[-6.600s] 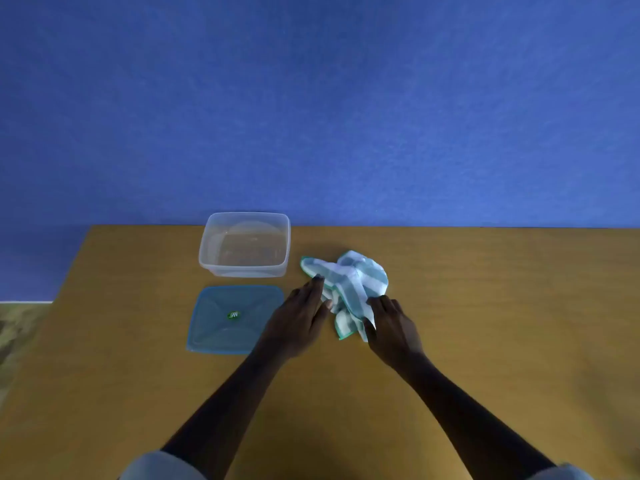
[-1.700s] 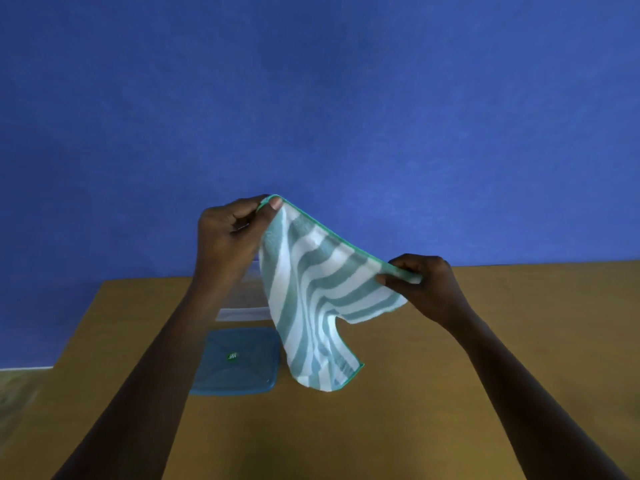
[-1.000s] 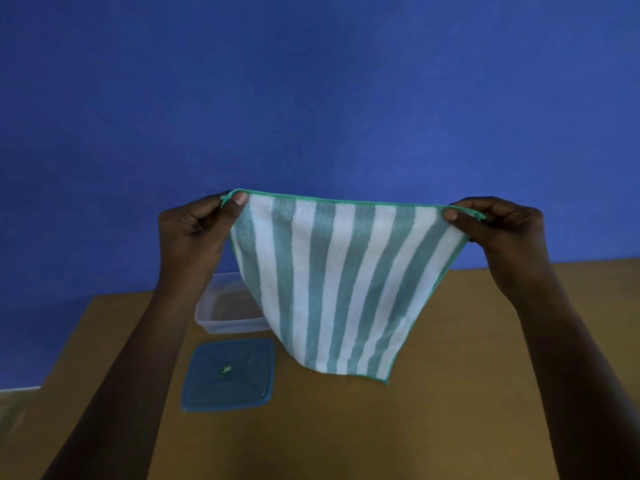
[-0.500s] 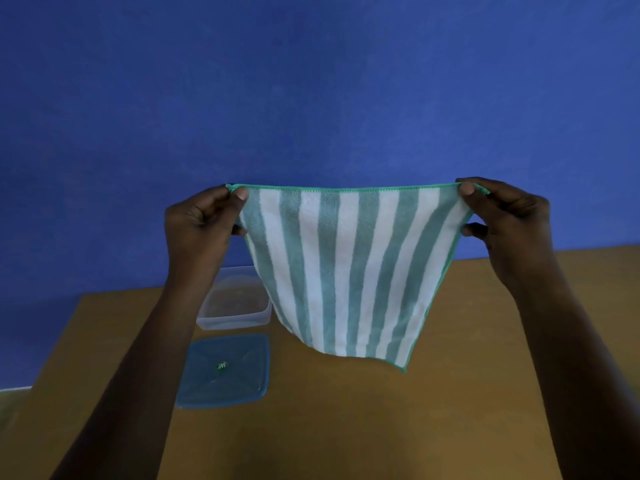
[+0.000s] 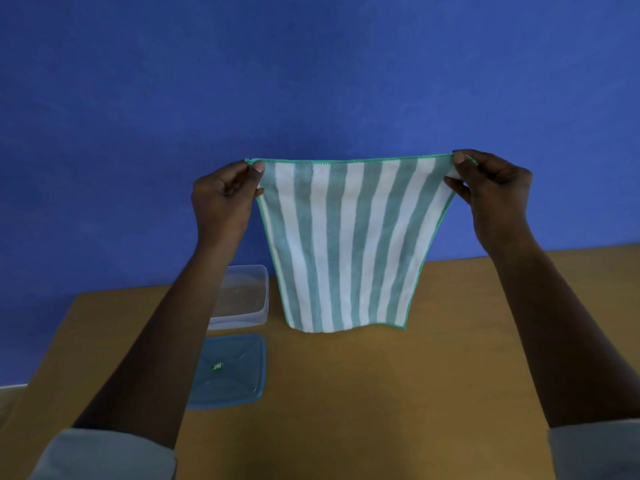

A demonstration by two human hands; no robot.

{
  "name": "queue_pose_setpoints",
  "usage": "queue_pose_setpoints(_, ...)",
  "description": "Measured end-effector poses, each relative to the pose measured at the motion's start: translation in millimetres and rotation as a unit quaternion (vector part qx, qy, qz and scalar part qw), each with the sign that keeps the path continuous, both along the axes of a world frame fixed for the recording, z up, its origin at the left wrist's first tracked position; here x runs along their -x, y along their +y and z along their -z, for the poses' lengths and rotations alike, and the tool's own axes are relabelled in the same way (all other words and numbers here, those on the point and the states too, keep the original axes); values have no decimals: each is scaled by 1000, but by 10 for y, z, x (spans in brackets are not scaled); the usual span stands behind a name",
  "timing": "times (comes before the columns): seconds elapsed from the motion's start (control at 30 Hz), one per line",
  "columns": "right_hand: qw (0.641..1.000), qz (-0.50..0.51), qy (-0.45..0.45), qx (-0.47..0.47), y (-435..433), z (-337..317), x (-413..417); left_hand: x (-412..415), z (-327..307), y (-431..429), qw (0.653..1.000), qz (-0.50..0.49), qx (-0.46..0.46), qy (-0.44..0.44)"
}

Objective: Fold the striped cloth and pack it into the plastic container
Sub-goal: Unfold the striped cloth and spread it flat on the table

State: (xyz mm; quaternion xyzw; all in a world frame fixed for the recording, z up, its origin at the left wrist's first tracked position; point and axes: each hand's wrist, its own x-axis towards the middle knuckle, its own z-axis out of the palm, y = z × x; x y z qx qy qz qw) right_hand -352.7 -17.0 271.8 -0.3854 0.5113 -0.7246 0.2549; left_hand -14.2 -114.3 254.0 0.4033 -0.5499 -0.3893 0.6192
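The striped cloth [image 5: 349, 244] is hanging in the air above the table [image 5: 381, 393], spread flat with its green-stitched top edge pulled straight and its lower edge dangling just over the wood. It is looking light and soft, a thin terry weave that is drooping and narrowing toward the bottom, so it is likely to sag or crumple wherever it is not being held. The corners are the sensible places to take it, and that is where it is being held: the left hand [image 5: 223, 199] is pinching the top left corner between thumb and forefinger, and the right hand [image 5: 491, 192] is pinching the top right corner the same way. Each grip is pressed together on the fabric.

Beyond the cloth, the clear plastic container [image 5: 242, 296] is sitting open on the table to the left, partly hidden by the left forearm, with its blue lid [image 5: 228, 368] lying flat just in front of it. Judging from this, the folding has not yet begun; bringing the two held corners together, or laying the cloth flat first, would give a neat first fold.
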Motion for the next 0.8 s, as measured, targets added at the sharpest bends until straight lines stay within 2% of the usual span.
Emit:
queue_pose_setpoints(0.23, 999, 31, 21, 26, -4, -109, 50, 2, -41, 18, 999, -1, 38, -17)
queue_pose_setpoints(0.53, 999, 37, 33, -22, 286, 315, 17, -192, 396, 402, 986, -35, 73, -147)
queue_pose_setpoints(0.8, 991, 107, 57, -64, 655, 856, -106, -347, 906, 786, 988, 29, -16, -154)
